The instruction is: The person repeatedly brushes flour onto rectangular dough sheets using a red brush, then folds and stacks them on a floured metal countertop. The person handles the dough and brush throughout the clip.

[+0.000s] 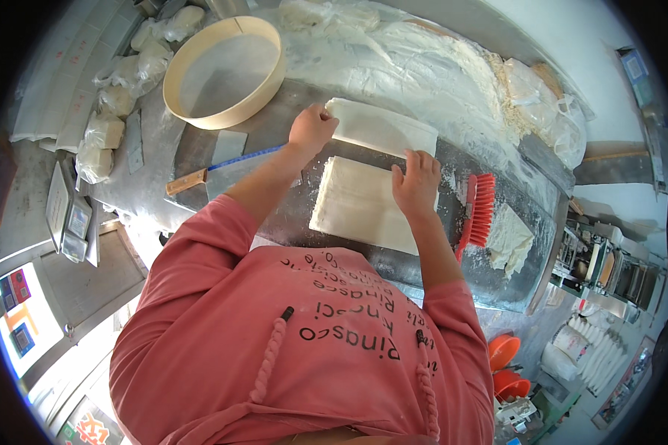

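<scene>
Two pale, flat stacks of dough sheets lie on the dark work surface in front of me. My left hand [313, 127] is closed in a pinch at the left end of the far dough sheets [382, 127]. My right hand [418, 184] has its thumb apart from its outstretched fingers. Its fingertips are at the near right edge of the far sheets, and the palm is over the right side of the near dough stack [364, 204]. Layers show along the near stack's left edge. Whether the right fingertips press on the dough, I cannot tell.
A red-bristled brush [480, 211] and a torn dough scrap [511, 241] lie at right. A long knife with a wooden handle [187, 182] is partly under my left forearm. Far left stands a round sieve [224, 115]; loose flour [393, 67] covers the back.
</scene>
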`<state>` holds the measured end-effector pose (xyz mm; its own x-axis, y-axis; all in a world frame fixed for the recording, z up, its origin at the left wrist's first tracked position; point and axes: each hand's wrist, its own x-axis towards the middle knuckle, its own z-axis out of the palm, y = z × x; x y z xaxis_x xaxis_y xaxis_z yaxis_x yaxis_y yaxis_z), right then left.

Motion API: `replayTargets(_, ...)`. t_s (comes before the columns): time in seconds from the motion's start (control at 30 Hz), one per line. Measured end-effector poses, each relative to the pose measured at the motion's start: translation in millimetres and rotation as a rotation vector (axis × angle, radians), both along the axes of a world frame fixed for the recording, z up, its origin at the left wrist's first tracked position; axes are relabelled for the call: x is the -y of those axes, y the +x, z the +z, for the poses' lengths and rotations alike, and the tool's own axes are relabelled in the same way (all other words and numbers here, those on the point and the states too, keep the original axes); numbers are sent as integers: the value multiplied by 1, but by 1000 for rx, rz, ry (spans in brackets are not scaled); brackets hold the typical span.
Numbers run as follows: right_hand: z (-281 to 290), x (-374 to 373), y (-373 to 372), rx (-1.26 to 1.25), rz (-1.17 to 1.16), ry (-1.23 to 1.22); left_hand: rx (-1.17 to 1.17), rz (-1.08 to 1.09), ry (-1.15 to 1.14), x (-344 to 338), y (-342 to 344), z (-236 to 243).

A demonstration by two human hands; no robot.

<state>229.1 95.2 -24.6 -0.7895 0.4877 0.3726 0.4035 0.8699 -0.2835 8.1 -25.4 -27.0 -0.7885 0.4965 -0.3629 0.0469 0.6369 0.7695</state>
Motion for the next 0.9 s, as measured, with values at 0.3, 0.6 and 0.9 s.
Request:
replayTargets(0.3,-18,2,-31,-29,-7,-94,-23,-85,-123,-1,-17,0)
replayTargets(0.6,-45,-60,5,-85,-335,-176,-164,-125,-173,-1,-9,-17)
replayTargets(0.9,-51,-78,4,55,-478,-412,347,-28,2,-16,-13,28)
